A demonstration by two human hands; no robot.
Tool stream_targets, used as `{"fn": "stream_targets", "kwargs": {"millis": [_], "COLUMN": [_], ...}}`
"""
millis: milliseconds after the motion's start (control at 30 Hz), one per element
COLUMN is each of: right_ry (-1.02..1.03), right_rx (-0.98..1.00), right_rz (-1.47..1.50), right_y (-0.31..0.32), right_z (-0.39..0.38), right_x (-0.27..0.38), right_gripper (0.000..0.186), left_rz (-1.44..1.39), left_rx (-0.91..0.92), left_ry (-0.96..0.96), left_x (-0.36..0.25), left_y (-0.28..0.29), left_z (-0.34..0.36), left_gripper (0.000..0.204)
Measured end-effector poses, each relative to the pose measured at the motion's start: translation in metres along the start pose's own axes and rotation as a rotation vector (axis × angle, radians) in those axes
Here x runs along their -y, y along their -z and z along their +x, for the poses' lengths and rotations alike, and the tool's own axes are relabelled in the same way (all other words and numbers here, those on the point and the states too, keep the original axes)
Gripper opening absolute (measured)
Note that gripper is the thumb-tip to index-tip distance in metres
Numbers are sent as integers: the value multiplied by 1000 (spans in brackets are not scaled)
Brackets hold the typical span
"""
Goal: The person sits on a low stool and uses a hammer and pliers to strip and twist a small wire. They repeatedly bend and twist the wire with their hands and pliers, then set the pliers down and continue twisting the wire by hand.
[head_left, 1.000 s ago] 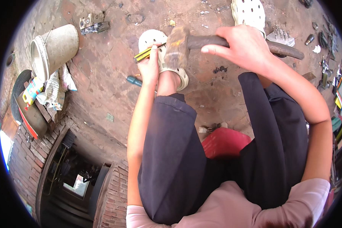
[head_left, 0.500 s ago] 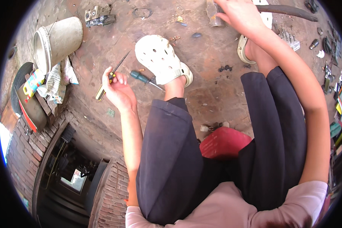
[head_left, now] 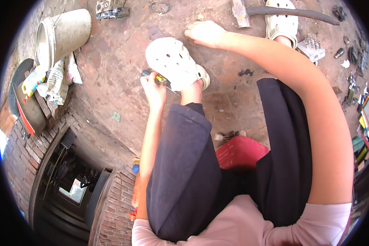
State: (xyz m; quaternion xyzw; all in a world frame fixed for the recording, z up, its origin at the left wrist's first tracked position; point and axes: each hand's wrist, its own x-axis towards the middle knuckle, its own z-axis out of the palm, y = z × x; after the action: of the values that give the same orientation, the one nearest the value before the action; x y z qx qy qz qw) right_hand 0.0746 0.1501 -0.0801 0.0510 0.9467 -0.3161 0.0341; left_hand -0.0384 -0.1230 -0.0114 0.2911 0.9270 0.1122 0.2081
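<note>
Head view: left hand (head_left: 154, 92) is low beside the left white clog (head_left: 170, 57), fingertips at the yellow-and-black screwdriver handle (head_left: 161, 79). Thumb and fingers bent around it; can't tell if the grip is closed. Handle sits just beside the clog; its shaft can't be made out. Teal screwdriver (head_left: 145, 73) on the floor (head_left: 119, 78) right there too, partly hidden by the left hand.

Right hand (head_left: 205, 33) reaches across in front of the body, holds nothing, fingers loosely extended and slightly apart, near a small yellow scrap (head_left: 200, 17). Hammer (head_left: 270, 10) well apart from both hands, head on the floor, handle running across the right white clog (head_left: 283, 25); contact there unclear. Off to the left, grey-white bucket (head_left: 71, 35) on its side. Red object (head_left: 242, 151) between the legs.
</note>
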Motion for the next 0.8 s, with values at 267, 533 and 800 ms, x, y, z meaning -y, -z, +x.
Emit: {"fn": "stream_targets", "kwargs": {"millis": [267,533,800], "right_ry": [-239,-376,-352], "right_rx": [186,501,463], "right_rz": [760,1774,1866], "right_y": [50,116,112], "right_z": [-22,-63,-63], "right_x": [-4,29,41], "right_gripper": [13,22,23], "left_rz": [-201,-1104,-1096], "left_rx": [-280,314,363], "left_ry": [30,-220,-206], "left_x": [-38,-147,-164], "left_y": [40,73,75], "left_z": [-8,11,6], "left_gripper": [45,37,30]}}
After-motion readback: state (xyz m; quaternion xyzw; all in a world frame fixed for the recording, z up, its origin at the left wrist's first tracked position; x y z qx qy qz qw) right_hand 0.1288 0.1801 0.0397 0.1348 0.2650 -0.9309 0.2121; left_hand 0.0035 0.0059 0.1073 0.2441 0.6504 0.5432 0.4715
